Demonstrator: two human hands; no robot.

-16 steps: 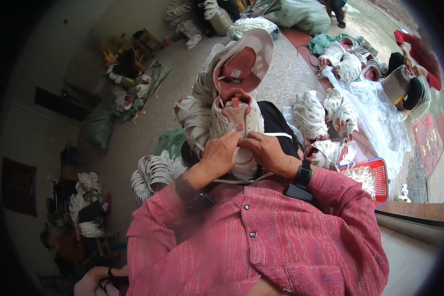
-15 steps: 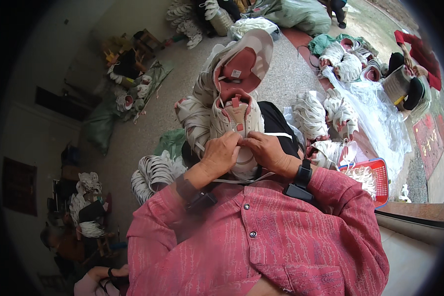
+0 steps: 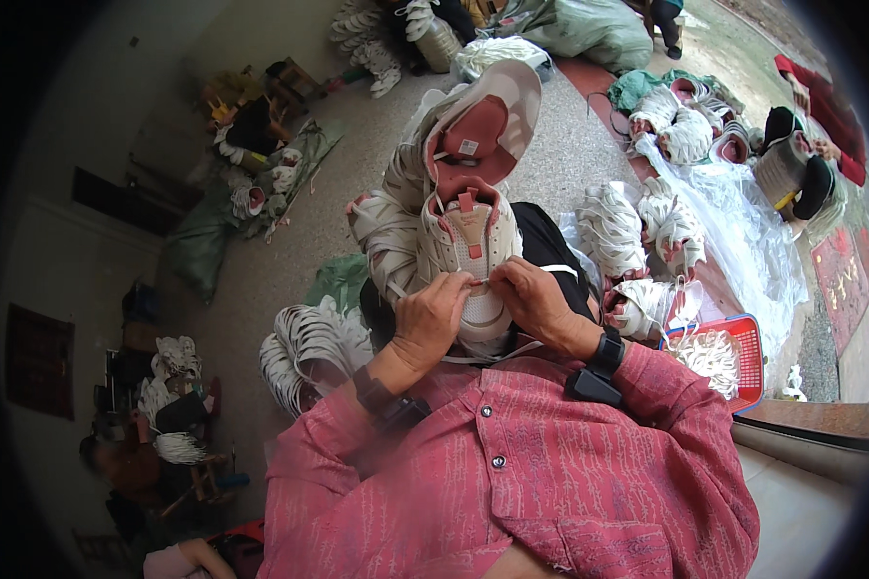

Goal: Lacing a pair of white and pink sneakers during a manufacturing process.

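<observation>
Gritty concrete floor everywhere, shoes piled all around. Up close, left hand (image 3: 433, 314) and right hand (image 3: 536, 301) sit almost together, both pinching the white lace (image 3: 483, 282) over a white-and-pink sneaker (image 3: 473, 253) on the lap. Shoe's long axis points straight away, both hands equally close. Red basket (image 3: 734, 340) off right.

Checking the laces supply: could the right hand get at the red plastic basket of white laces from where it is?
Probably yes: the red plastic basket sits just beside the right forearm with nothing between, though the right hand is busy on the white shoe.
</observation>
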